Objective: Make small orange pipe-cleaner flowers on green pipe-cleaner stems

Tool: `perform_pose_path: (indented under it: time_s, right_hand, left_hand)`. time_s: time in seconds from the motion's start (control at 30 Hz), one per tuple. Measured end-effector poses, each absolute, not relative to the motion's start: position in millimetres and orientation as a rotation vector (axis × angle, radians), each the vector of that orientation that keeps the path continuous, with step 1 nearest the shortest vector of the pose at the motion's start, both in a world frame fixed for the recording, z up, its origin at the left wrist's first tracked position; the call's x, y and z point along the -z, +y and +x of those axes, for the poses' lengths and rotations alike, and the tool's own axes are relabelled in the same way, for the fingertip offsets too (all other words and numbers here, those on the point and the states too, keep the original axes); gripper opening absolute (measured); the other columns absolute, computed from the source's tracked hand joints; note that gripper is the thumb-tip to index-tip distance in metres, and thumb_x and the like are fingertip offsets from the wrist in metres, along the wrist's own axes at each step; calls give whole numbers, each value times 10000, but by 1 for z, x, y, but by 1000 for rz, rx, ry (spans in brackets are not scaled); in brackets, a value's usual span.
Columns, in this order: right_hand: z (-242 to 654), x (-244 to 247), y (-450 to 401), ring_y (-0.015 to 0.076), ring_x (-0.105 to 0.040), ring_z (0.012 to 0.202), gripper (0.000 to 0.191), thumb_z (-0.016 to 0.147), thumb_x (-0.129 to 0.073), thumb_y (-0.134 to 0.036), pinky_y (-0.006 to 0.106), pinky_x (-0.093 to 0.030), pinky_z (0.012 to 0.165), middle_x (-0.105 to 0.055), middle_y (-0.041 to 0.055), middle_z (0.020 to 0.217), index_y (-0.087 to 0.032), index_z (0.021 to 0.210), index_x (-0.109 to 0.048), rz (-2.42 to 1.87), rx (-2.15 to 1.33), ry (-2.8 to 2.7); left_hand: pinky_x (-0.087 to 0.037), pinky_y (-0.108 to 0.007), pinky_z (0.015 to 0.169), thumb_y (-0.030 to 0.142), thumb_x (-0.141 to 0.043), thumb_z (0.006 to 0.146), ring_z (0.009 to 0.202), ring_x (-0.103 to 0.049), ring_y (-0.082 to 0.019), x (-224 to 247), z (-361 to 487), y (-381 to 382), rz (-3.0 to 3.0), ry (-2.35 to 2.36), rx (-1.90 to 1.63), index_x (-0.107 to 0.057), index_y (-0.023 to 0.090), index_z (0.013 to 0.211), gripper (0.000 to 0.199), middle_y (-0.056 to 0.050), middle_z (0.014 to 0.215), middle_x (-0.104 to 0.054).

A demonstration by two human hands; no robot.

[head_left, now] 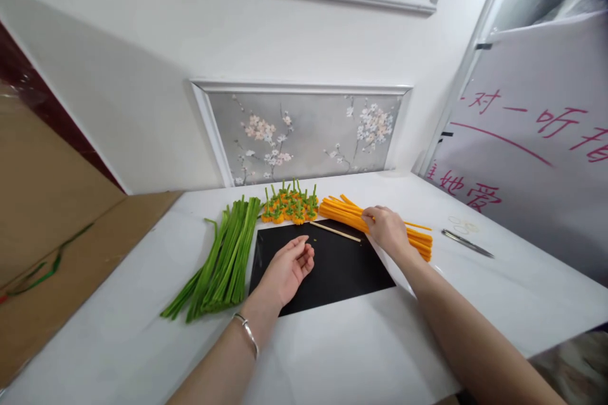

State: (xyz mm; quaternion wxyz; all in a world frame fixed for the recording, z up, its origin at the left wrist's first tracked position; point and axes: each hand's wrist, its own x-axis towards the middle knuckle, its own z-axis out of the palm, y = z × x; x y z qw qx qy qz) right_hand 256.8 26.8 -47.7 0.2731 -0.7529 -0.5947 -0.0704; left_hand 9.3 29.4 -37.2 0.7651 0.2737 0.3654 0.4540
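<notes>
Right hand (388, 229): fingers pinched on an orange stem (418, 226) at the bundle (342, 212) by black mat's (346, 272) far right corner. Left hand (289, 269) over mat, half-curled, empty. Draw one out lengthwise; don't bend it or drag neighbours.

One head-worn camera is looking forward and down from above the near side of the black mat (342, 272). It is sitting close, yet is framing the left hand (289, 269) over the mat and the right hand (386, 229) beside its right edge, while facing the flowered wall panel (313, 136) beyond the mat.
</notes>
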Motion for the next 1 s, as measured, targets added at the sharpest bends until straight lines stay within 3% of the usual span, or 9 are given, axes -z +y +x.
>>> perform_pose_path:
  time_s: [0.13, 0.4, 0.7, 0.83, 1.0]
  right_hand:
    - [256, 47, 30, 228, -564, 1028, 225, 925, -500, -227, 320, -353, 803, -685, 67, 1080, -237, 1033, -697, -2089, 252, -1584]
    - [258, 55, 34, 233, -554, 993, 189, 940, -491, -228, 337, -313, 788, -678, 80, 1012, -185, 877, -664, -2156, 293, -1683]
    - [263, 57, 34, 246, -535, 1022, 306, 940, -414, -105, 357, -292, 825, -658, 102, 1069, -205, 1151, -611, -2160, 415, -1704]
    - [267, 58, 35, 244, -543, 989, 273, 905, -458, -83, 352, -306, 792, -659, 97, 1007, -212, 972, -689, -2184, 402, -1695]
    - [269, 59, 35, 240, -544, 981, 191, 928, -497, -196, 335, -321, 775, -656, 97, 1037, -193, 923, -688, -2163, 426, -1611]
  left_hand:
    - [-542, -185, 544, 22, -488, 906, 594, -643, -92, 37, 9, 29, 592, 808, -984, -590, 112, 949, 143, -35, 698, -627]
    - [-544, -202, 552, 16, -502, 891, 600, -650, -108, 34, 8, 27, 582, 806, -982, -611, 103, 918, 142, -49, 700, -633]
    - [-542, -199, 562, 17, -493, 899, 604, -649, -104, 34, 8, 26, 592, 801, -972, -616, 102, 910, 150, -49, 695, -634]
    - [-539, -197, 561, 15, -486, 902, 602, -645, -101, 35, 9, 27, 596, 794, -972, -618, 95, 910, 155, -49, 695, -630]
    - [-542, -202, 572, 13, -497, 896, 609, -645, -102, 36, 8, 27, 600, 790, -968, -618, 96, 912, 148, -52, 702, -632]
